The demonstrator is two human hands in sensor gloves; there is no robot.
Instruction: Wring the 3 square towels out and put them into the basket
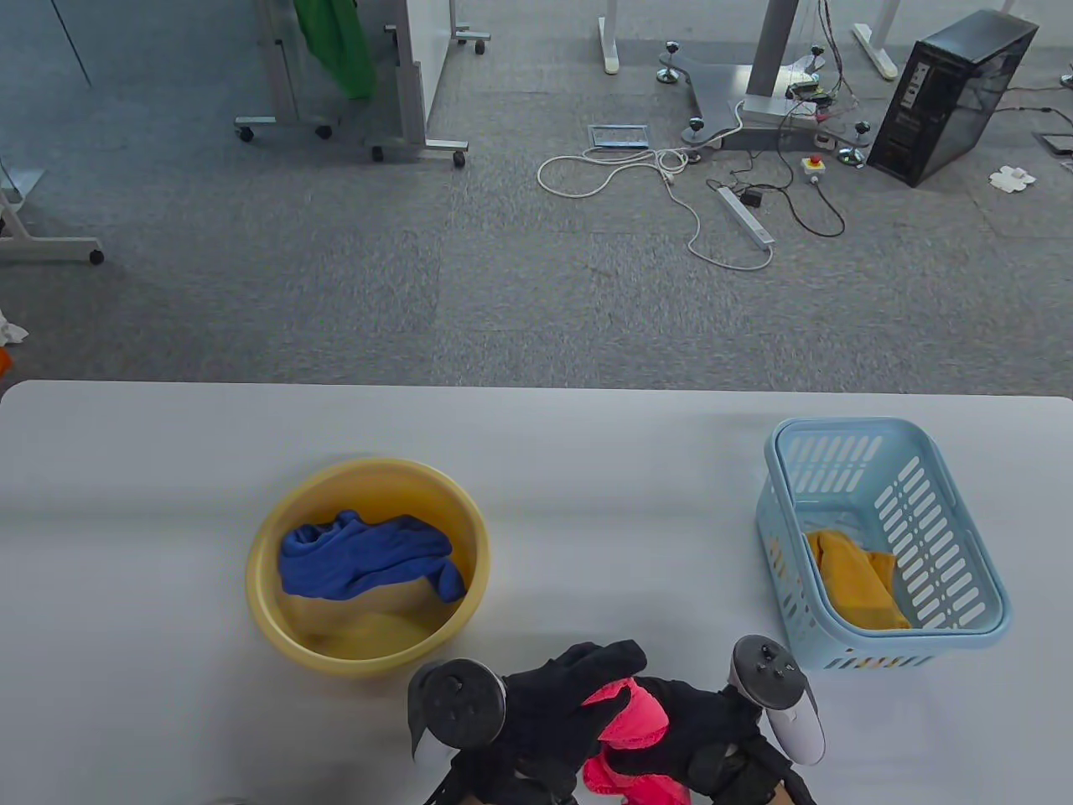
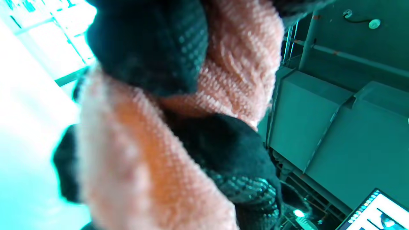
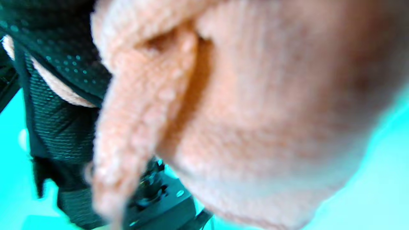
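A pink towel [image 1: 633, 725] is bunched between both gloved hands at the table's front edge. My left hand [image 1: 578, 688] wraps over its upper part, and my right hand [image 1: 708, 729] grips it from the right. Both wrist views are filled with the towel [image 2: 134, 159] [image 3: 255, 111], which looks peach there, and with black glove fabric. A blue towel [image 1: 365, 558] lies crumpled in the yellow basin [image 1: 268, 537]. A mustard-yellow towel [image 1: 855, 579] lies inside the light blue slotted basket [image 1: 947, 511] at the right.
The basin stands left of the hands, the basket right of them, both on the white table [image 1: 587, 470]. Beyond the far table edge is grey carpet with cables, a power strip [image 1: 746, 216] and a computer case [image 1: 951, 96].
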